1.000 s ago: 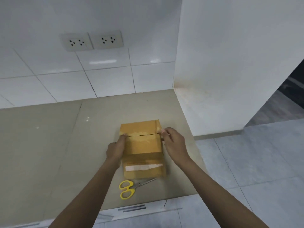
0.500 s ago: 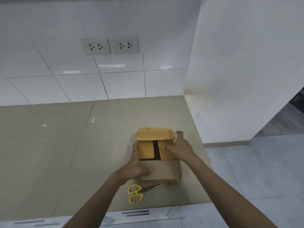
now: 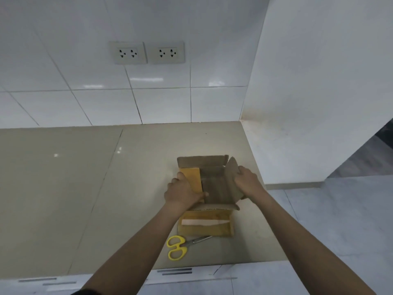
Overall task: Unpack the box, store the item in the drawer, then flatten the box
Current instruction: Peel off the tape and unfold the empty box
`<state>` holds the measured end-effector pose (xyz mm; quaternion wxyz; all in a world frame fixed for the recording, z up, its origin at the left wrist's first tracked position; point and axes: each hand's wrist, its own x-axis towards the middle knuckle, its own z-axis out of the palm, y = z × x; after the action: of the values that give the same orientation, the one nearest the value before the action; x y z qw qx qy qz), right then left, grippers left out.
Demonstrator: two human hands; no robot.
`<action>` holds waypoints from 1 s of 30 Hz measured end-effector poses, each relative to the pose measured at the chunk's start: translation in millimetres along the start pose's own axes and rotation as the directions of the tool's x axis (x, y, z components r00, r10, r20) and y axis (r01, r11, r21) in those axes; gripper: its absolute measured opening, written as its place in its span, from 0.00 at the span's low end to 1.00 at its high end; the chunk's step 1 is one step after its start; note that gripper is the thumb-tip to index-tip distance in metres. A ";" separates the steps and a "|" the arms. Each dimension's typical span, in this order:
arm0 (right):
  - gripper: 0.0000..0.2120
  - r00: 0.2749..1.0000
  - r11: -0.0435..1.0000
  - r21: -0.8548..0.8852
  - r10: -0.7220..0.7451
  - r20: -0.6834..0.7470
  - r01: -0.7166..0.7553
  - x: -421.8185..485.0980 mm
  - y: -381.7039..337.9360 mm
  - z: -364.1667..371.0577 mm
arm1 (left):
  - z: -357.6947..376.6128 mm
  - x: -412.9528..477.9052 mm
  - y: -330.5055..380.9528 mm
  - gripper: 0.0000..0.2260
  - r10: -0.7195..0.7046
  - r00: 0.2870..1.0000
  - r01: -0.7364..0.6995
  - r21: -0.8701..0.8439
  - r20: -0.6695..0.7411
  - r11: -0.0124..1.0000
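A small brown cardboard box [image 3: 207,227] stands on the beige countertop [image 3: 127,188] near its right end, top flaps spread. The far flap is folded back and the near flap hangs over the front wall, which carries a strip of pale tape. My left hand [image 3: 182,191] presses on the left inner flap, fingers reaching over its edge into the opening. My right hand [image 3: 247,182] grips the right inner flap and holds it tilted outward. The inside looks dark; no item can be made out in it.
Yellow-handled scissors [image 3: 180,246] lie shut on the counter just in front of the box. White drawer fronts with dark slot handles [image 3: 174,271] run under the counter's front edge. A white tiled wall with two sockets [image 3: 146,52] is behind; a white panel [image 3: 308,103] bounds the right.
The outer flaps went from taped shut to folded fully open. My right hand moved to the right inner flap and swung it outward; my left hand shifted onto the left inner flap.
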<state>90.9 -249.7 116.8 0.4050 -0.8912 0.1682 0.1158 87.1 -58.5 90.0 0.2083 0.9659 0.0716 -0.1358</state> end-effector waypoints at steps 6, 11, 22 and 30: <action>0.18 0.986 0.988 0.069 -0.129 -0.107 0.137 12.6 8.0 -23.2 | -28.5 2.9 -15.7 0.27 -0.053 0.984 0.101 -0.285 0.170 0.953; 0.16 0.977 0.978 0.044 -0.201 -0.069 0.204 16.6 3.0 -28.7 | -51.3 -5.0 -38.9 0.15 0.012 0.963 0.157 -0.597 0.269 0.787; 0.25 0.906 0.868 0.284 -0.346 -0.243 0.407 -2.8 -11.0 -66.2 | -97.4 -6.7 -37.3 0.24 0.436 0.849 -0.519 -0.311 -0.299 0.796; 0.29 0.940 0.943 -0.018 -0.332 -0.083 0.332 -23.5 74.7 -5.8 | -22.0 -19.0 -91.5 0.40 0.715 0.694 -0.668 0.292 -0.086 0.684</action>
<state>40.4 -295.3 77.6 0.4093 -0.9118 0.0325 0.0082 56.3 31.9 79.8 0.1190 0.9467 -0.2968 0.0398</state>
